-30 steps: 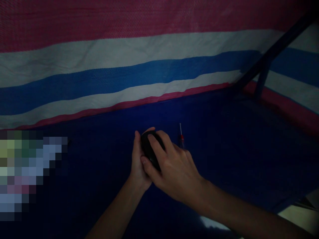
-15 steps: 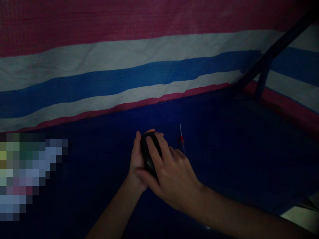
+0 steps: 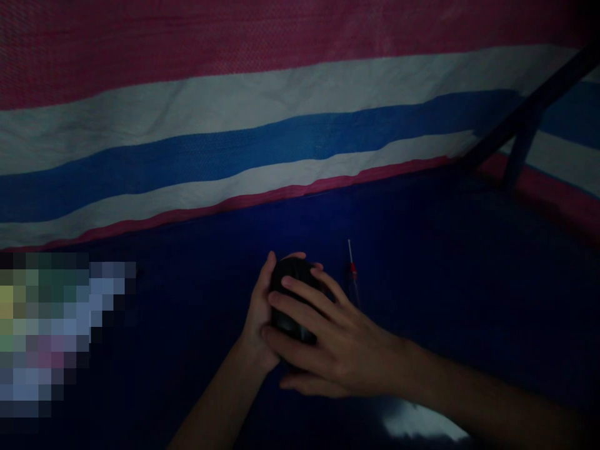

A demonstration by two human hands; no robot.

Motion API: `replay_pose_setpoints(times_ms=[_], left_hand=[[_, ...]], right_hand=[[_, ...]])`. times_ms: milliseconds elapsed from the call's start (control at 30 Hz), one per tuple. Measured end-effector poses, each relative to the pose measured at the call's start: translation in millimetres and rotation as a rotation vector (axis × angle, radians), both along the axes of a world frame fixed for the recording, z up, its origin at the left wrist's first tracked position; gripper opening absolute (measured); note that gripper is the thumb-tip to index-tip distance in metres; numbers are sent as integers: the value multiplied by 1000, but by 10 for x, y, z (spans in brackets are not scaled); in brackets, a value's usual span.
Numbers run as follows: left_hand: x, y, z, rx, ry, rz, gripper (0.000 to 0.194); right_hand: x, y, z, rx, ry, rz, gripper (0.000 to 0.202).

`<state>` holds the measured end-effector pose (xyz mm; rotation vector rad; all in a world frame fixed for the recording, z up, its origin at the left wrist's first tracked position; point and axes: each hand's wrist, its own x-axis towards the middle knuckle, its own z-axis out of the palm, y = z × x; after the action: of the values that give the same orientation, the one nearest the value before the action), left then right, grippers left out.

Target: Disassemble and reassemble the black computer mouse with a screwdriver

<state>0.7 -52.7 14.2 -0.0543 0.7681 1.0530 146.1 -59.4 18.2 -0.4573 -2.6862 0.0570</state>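
Observation:
A dark, rounded object that looks like a black computer mouse is held between both hands, just above the blue surface. My left hand cups it from the left and underneath, with fingertips showing past its far edge. Across its top and right side lies my right hand, fingers somewhat spread and pressed on it. The fingers cover much of the mouse, and the light is dim. Right behind the right hand, a screwdriver with a red collar and clear handle lies on the surface, shaft pointing away.
The dark blue surface reaches back to a red, white and blue striped sheet. A dark slanted bar stands at the right rear. At the left edge is a pixelated patch. Light glares below my right forearm.
My right hand has turned flatter over the mouse, its fingers now pointing left and more spread. The view has shifted slightly, so the screwdriver and hands sit a little differently in frame.

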Motion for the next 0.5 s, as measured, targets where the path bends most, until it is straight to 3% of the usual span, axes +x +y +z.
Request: replay_pose_setpoints(times_ms=[500], left_hand=[[23,-15,19,-18,-7,-2,39]], right_hand=[[-26,-83,-41,-124,58,-60,37]])
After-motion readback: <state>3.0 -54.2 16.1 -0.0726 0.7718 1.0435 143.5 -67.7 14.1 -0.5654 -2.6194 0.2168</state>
